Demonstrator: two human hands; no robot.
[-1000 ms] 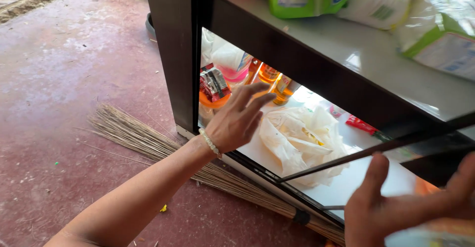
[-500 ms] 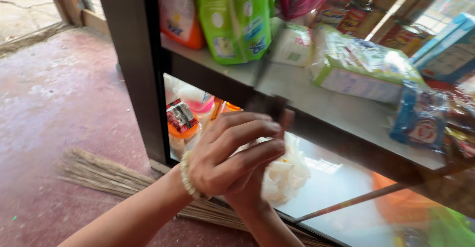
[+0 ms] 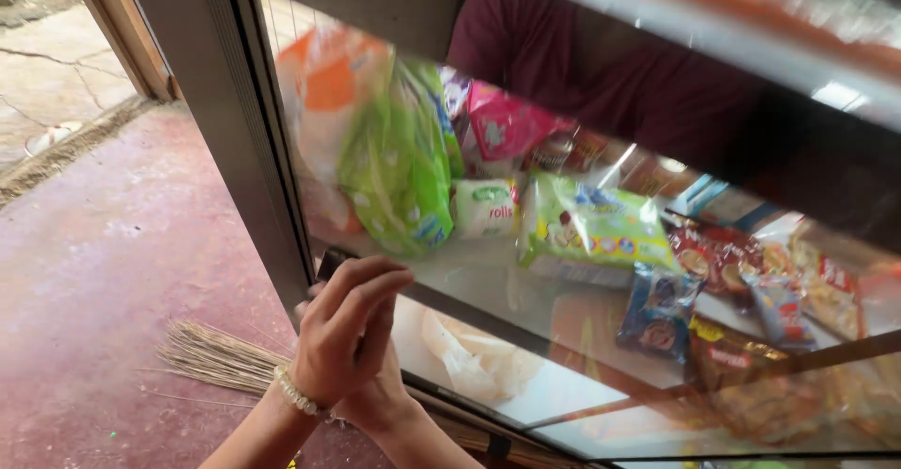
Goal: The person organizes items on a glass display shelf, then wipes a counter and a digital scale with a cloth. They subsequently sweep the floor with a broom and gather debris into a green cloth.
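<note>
Where the grey cabinet frame [image 3: 246, 140] meets the glass door [image 3: 601, 338] at lower left, its edge is gripped by the left hand [image 3: 343, 338]; the right hand [image 3: 380, 399] beneath is mostly hidden, its grip perhaps closed.

Both forearms are raised from the lower frame. Left hand [image 3: 345, 336], beaded bracelet at the wrist, is laid over the right hand [image 3: 375, 396], fingers curled forward; right hand mostly hidden.
</note>
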